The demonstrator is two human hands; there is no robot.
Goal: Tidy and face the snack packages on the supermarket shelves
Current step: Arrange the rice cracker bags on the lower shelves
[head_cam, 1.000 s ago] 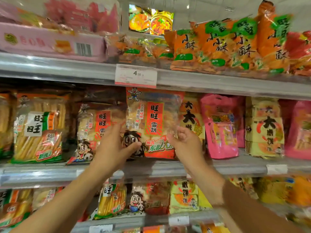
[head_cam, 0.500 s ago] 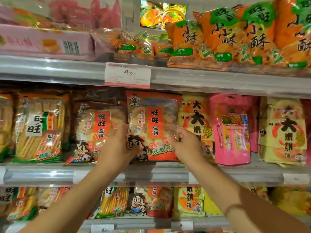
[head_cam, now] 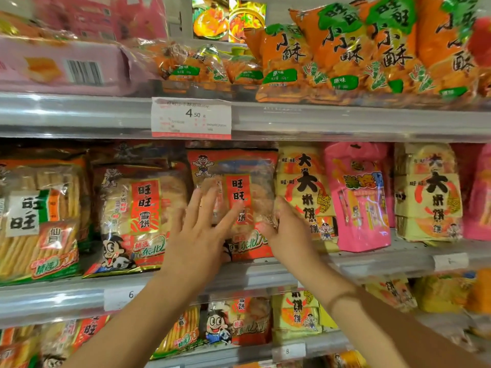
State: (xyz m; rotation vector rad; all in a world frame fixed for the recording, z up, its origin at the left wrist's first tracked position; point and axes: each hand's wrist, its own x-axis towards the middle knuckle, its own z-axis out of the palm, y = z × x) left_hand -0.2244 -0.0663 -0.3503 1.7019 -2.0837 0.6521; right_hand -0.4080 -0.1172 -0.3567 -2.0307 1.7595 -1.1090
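Two hands meet on one red rice-cracker bag (head_cam: pixel 240 181) standing upright at the middle of the middle shelf (head_cam: pixel 372 261). The left hand (head_cam: pixel 198 243) lies flat against the bag's front, its fingers (head_cam: pixel 210 205) straight and spread, holding nothing. The right hand (head_cam: pixel 288 236) is at the bag's right edge; its fingers curl out of sight at that edge, and a thumb seems to press the front, so it probably grips the bag, though blur there leaves this unsure. The left hand covers the bag's lower left corner. Just to its left a twin red bag (head_cam: pixel 138 221) leans with its base pushed forward to the shelf lip, and beyond that a green-trimmed stick bag (head_cam: pixel 39 227) runs off the left border. To the right a yellow bag (head_cam: pixel 305 192) touches the held one and is partly hidden by the right hand; a pink bag (head_cam: pixel 358 197) stands next, then another yellow bag (head_cam: pixel 427 192). Packs behind the front row are dark and hard to read. A price tag (head_cam: pixel 191 118) hangs on the upper rail, with orange bags (head_cam: pixel 345 54) above, cut off at the top. A thin gap shows between the bag tops and that rail, and a narrow strip of bare shelf lip runs in front of the bags.
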